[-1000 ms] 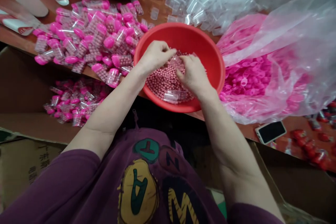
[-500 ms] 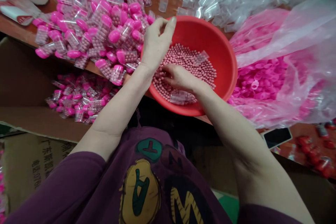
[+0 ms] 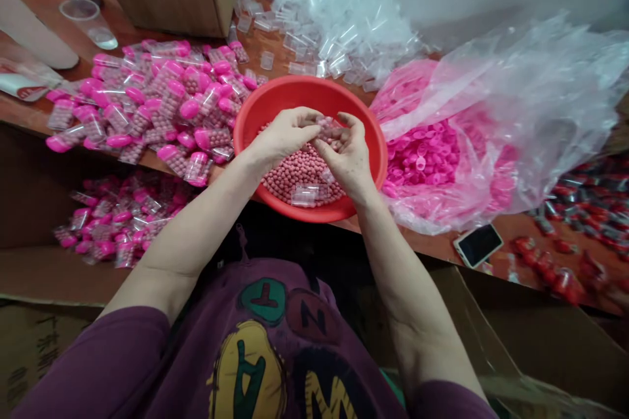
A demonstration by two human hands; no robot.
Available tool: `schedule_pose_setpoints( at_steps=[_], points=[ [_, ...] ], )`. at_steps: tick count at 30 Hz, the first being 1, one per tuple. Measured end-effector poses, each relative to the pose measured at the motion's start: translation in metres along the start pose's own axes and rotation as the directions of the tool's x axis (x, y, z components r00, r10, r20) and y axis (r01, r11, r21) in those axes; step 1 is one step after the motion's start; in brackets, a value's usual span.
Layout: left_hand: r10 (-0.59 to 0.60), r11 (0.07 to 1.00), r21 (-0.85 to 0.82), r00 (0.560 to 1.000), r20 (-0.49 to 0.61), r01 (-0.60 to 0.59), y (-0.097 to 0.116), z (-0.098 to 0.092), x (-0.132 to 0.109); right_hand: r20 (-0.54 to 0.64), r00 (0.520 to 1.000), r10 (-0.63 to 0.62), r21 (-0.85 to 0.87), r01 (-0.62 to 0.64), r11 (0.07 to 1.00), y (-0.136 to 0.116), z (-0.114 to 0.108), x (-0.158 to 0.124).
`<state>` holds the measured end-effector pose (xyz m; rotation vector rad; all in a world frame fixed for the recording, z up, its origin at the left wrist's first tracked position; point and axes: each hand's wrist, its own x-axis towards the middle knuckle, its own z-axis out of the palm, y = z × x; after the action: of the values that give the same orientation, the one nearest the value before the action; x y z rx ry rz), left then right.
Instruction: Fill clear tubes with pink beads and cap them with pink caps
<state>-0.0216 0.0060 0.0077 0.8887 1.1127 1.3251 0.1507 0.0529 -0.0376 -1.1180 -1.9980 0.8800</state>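
Observation:
A red plastic bowl [image 3: 371, 144] holds a heap of small pink beads [image 3: 289, 177]. Over it, my two hands meet at a small clear container [image 3: 328, 124] with pink beads in it. My left hand [image 3: 285, 137] pinches the container's left side between thumb and fingers. From the right, the curled fingers of my right hand [image 3: 350, 157] grip the same container, hiding part of it. Another clear container [image 3: 307, 195] lies on the beads near the bowl's front rim.
Left of the bowl are piled bead-filled containers with pink caps [image 3: 167, 98]; more lie in a cardboard box [image 3: 34, 268] below. Loose clear containers [image 3: 334, 33] lie behind. A plastic bag of pink caps [image 3: 427, 157], a phone [image 3: 477, 245] and red items [image 3: 545, 265] are rightward.
My right hand has risen out of the beads and now meets my left hand, which has come down over the bowl. The camera view has shifted, showing more of the table's right side.

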Motion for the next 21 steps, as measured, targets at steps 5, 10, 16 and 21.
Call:
schedule_pose_setpoints(
  at_steps=[5, 10, 16, 21],
  points=[
    [-0.097, 0.994, -0.051, 0.995, -0.029, 0.096, -0.006, 0.006, -0.009, 0.151, 0.988, -0.029, -0.062, 0.039, 0.997, -0.004, -0.027, -0.013],
    [-0.120, 0.988, -0.090, 0.991, 0.059, 0.125, -0.013, 0.008, -0.013, 0.127, 0.992, 0.013, -0.029, -0.010, 1.000, -0.002, -0.033, -0.011],
    [-0.135, 0.990, -0.034, 0.988, 0.075, 0.138, -0.009, -0.001, -0.017, 0.167, 0.986, 0.013, 0.117, -0.033, 0.993, -0.010, -0.033, -0.010],
    [-0.099, 0.995, 0.037, 0.995, 0.025, 0.098, -0.015, -0.005, -0.015, 0.138, 0.990, 0.019, 0.081, -0.030, 0.996, 0.002, -0.040, -0.008]
  ],
)
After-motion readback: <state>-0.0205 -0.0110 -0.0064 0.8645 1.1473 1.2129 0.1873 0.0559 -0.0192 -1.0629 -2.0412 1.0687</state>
